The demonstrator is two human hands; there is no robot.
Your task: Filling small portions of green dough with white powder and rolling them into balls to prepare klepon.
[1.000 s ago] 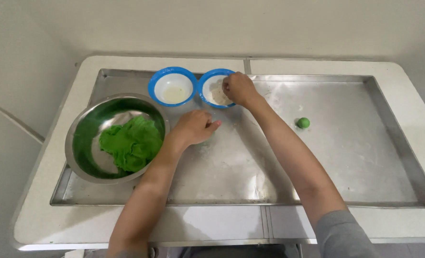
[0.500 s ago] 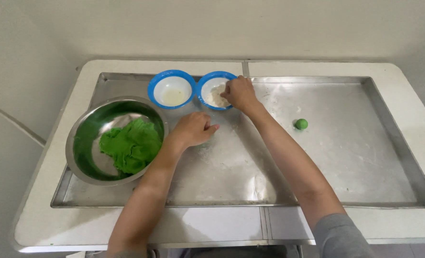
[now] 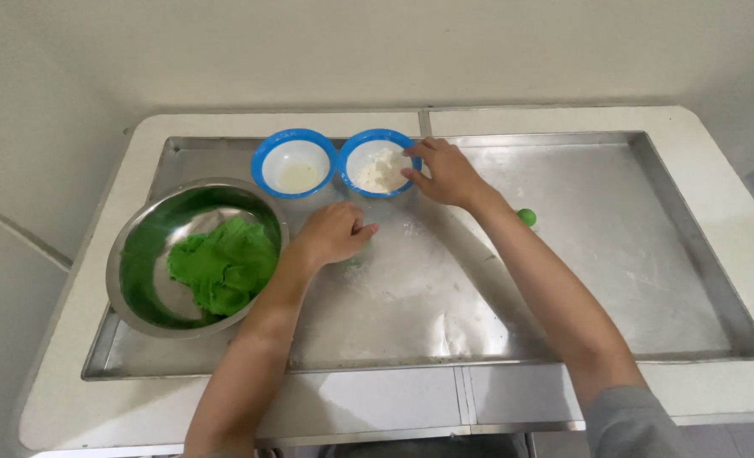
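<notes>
1. Our right hand [image 3: 446,174] rests at the near right rim of the blue-rimmed bowl of white flour [image 3: 380,163]. The fingers are loosely bent and the fingertips [image 3: 412,151] lie over the rim; they pinch nothing that we can see, though whether a little flour clings to them is too small to tell.

2. Our left hand [image 3: 334,232] lies cupped, knuckles up, on the metal tray [image 3: 614,254], just in front of the two bowls. A faint green smear shows at its right edge, but whatever lies under the palm is hidden, so we cannot tell whether the hand is closed on a piece of dough.

3. Just beside the flour bowl, to its left and almost touching it, stands a second blue-rimmed bowl [image 3: 294,163] with a little pale yellowish liquid in the bottom.

4. To the left of our left forearm sits a steel mixing bowl [image 3: 135,280] on the tray's left end, and in it lies a mass of green dough [image 3: 224,265], crumpled and bright, off towards the bowl's right side.

5. A small green dough ball [image 3: 526,217] lies on the tray just to the right of our right forearm, well apart from both bowls.

6. The tray's middle shows dustings of white flour around the left hand. The tray rests on a white table [image 3: 716,153] set against a pale wall.
</notes>
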